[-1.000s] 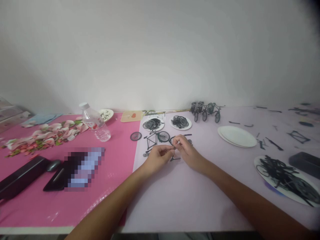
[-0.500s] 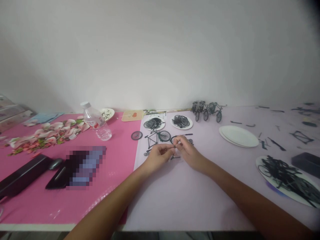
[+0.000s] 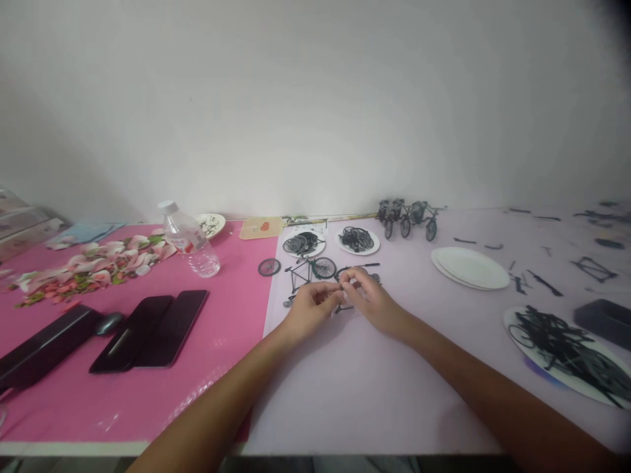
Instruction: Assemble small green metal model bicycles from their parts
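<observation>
My left hand and my right hand meet fingertip to fingertip above the lilac table cover. Both are closed in a pinch, and whatever small piece sits between the fingers is too hidden to name. Just beyond my left hand lies a small black model bicycle frame with a spoked wheel at its right end. A loose black wheel rests farther left on the pink cover. Dark thin parts show partly below and behind my fingers.
Two white plates of black parts stand behind my hands. Finished-looking model bicycles stand by the wall. Stacked plates and a heaped plate are right. A bottle, phones and artificial petals lie left.
My hands stay almost in place, with the fingertips shifting slightly against each other. The lit phone screen on the left is now dark.
</observation>
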